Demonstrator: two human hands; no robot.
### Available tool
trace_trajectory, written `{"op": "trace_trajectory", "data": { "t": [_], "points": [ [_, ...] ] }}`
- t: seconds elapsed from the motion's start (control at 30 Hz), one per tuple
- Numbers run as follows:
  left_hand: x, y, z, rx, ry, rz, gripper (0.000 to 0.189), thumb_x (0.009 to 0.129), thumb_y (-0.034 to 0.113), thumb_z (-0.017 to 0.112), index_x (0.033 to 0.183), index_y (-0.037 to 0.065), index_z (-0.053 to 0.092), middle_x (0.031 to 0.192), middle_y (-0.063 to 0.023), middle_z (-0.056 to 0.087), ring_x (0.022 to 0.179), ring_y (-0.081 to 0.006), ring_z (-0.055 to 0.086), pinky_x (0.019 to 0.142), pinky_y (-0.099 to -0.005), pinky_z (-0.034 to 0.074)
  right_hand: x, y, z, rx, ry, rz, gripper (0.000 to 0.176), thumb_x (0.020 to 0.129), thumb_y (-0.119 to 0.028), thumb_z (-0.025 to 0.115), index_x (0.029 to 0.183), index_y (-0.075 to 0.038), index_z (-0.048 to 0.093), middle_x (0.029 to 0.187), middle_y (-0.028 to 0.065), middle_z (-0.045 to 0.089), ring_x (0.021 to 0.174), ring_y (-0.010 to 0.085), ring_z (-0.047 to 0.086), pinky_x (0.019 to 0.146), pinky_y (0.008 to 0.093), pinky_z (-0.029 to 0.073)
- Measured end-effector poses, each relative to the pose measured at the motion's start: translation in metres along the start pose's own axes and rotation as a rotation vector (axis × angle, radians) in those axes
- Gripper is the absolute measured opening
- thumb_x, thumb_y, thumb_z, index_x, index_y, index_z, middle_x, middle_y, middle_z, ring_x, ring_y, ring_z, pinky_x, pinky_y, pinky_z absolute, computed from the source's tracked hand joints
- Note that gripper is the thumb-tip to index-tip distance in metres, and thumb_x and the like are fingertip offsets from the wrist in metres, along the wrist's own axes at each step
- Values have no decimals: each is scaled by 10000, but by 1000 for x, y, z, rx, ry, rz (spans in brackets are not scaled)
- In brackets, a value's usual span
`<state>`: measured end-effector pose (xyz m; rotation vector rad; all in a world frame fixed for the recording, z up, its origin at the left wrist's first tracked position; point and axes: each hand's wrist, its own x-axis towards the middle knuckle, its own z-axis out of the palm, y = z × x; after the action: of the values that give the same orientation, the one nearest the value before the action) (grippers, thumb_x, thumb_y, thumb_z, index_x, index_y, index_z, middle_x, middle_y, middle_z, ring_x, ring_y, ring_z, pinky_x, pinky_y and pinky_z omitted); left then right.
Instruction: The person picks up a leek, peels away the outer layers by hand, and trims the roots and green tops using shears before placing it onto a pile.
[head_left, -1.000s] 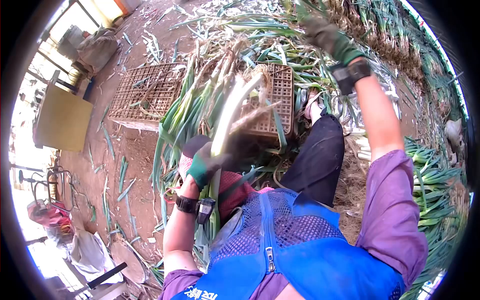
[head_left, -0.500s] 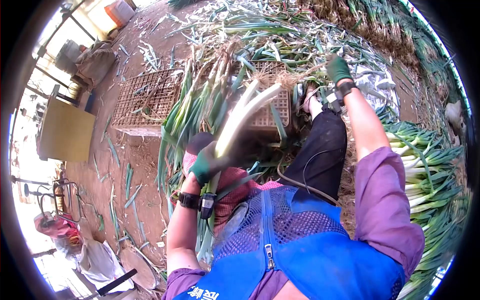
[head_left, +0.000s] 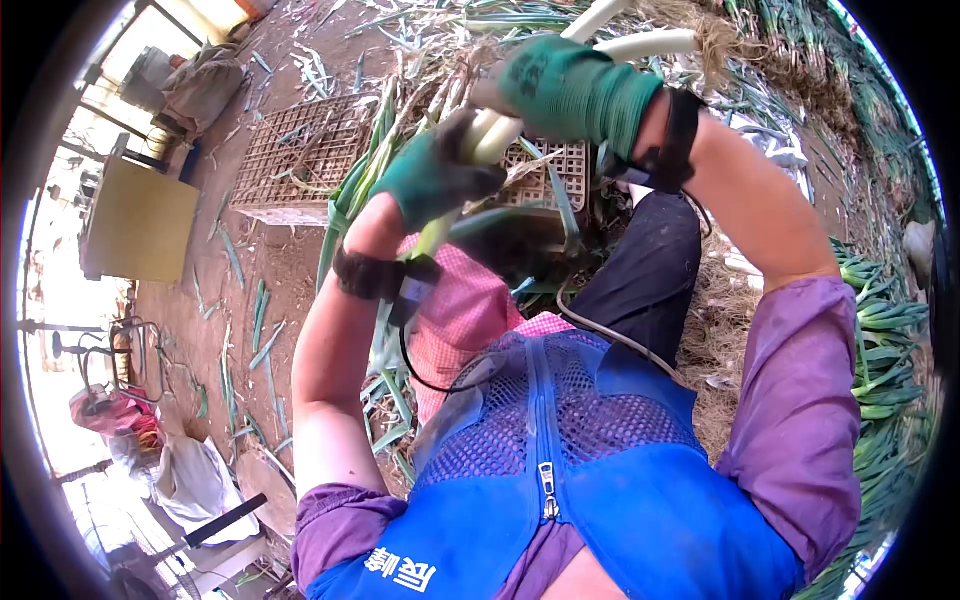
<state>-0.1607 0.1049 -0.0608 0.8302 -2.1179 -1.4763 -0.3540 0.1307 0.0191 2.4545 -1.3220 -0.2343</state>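
Note:
Two thick white leek stalks (head_left: 492, 138) with green lower ends slant up across the view. My left hand (head_left: 435, 175), in a green and dark glove, is closed around them near the green part. Over their middle lies my gloved right hand (head_left: 575, 95), fingers curled against the stalks and blurred by motion; its exact hold is partly hidden. Beyond it, a white stalk end (head_left: 650, 44) with brown roots (head_left: 725, 48) sticks out to the right. A thin pale strip of peel (head_left: 528, 172) hangs below the hands.
Brown plastic crates (head_left: 300, 150) stand ahead, with unpeeled leeks (head_left: 375, 165) across them. Leaf scraps litter the soil floor. Stacked leeks (head_left: 890, 345) lie at my right. A yellowish board (head_left: 145, 220) stands at the left, and a cable (head_left: 620, 345) crosses my lap.
My right hand has come back from the scrap pile to the leek stalks. My left hand has lifted them up and forward. The view has shifted slightly.

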Motion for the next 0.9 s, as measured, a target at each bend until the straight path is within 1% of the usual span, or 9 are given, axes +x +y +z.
{"op": "trace_trajectory", "data": {
  "t": [0.03,0.07,0.13,0.17,0.3,0.43,0.53,0.77,0.9],
  "points": [
    [-2,6,1,77,57,-19,619,745,196,779,1296,71,526,989,-118,678,807,-229,689,724,-342,557,2,3,-11,61,-184,64,380,774,-166,718,1145,-161,637,1046,62,700,1010,254,685,880,385,539],
    [-5,8,2,390,186,107,679,747,207,797,1343,94,492,1019,-141,677,871,-279,685,762,-379,554,-1,18,8,2,83,-5,213,787,-142,702,992,-169,651,857,32,701,847,235,713,735,373,563],
    [-8,-15,2,860,443,269,850,720,304,824,1444,147,406,1105,-202,659,1035,-405,635,901,-466,515,-21,32,-18,-30,198,37,137,821,-176,679,954,-144,673,815,75,688,814,267,693,725,393,546],
    [-19,-36,1,933,520,251,857,718,264,810,1459,151,396,1148,-188,644,1090,-370,613,928,-456,498,-33,42,-30,-27,297,62,90,798,-195,696,849,-123,677,737,72,662,742,276,676,690,402,539],
    [-51,-126,-39,1015,591,-211,745,740,168,717,1426,144,429,1189,-192,629,1120,-364,606,953,-454,488,-74,71,-57,22,-21,382,146,783,-175,711,927,-162,697,776,56,688,763,268,694,715,428,545],
    [-90,-177,-81,989,509,-797,690,785,211,711,1411,128,432,1233,-238,609,1106,-412,616,896,-489,504,-131,108,-46,38,206,456,169,803,-203,705,969,-170,709,827,63,710,823,278,703,784,432,539],
    [-93,-167,-76,989,471,-696,550,793,222,662,1302,46,552,1176,-225,663,1067,-371,656,912,-448,522,-171,125,-46,22,114,682,150,813,-245,702,951,-189,723,880,68,729,862,291,708,809,448,534],
    [16,-176,-10,198,71,32,436,864,168,705,1257,8,605,1182,-131,678,1090,-187,632,935,-321,502,-292,139,-50,106,23,996,207,799,-235,723,995,-166,717,895,93,729,877,275,704,765,425,525],
    [46,-164,31,-73,-99,-105,454,866,86,673,1307,61,568,950,8,581,818,-99,552,726,-279,538,-448,127,-62,399,243,1274,271,806,-180,739,1069,-118,711,892,91,729,811,196,678,730,349,516]
  ]
}}
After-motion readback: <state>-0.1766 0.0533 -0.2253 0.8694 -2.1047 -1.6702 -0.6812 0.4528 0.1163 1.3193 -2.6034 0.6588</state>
